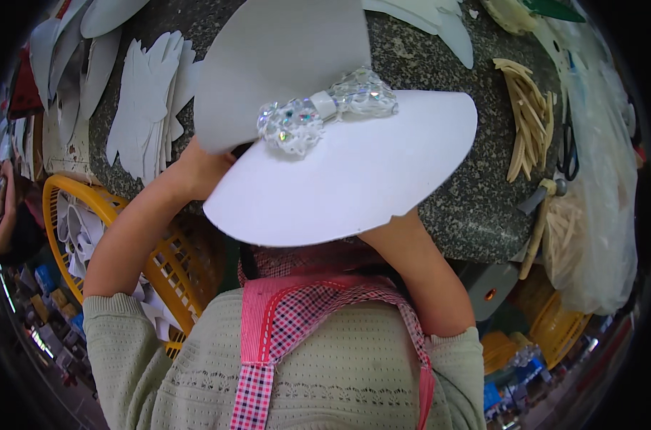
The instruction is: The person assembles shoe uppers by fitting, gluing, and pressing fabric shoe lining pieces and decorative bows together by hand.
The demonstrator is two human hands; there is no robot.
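Note:
A broad white panel (340,179) with a rounded outline fills the middle of the head view, close to me. Across its upper edge lies a bow-shaped ornament (291,127) of clear, sparkling beads with a pale band at its centre. Behind it rises a larger greyish-white panel (282,57). The edge of my left hand (200,168) shows beside these panels; its fingers are hidden behind them. My right forearm (415,254) runs up under the white panel, which covers that hand. Whether either hand grips something cannot be seen.
Stacked white sole-shaped pieces (150,104) lie left on the speckled stone worktop (451,208). Thin tan strips (527,118) are piled right, near a hammer (540,215), black-handled scissors (569,154) and a clear plastic bag (601,215). A yellow basket (169,276) stands beside my left arm.

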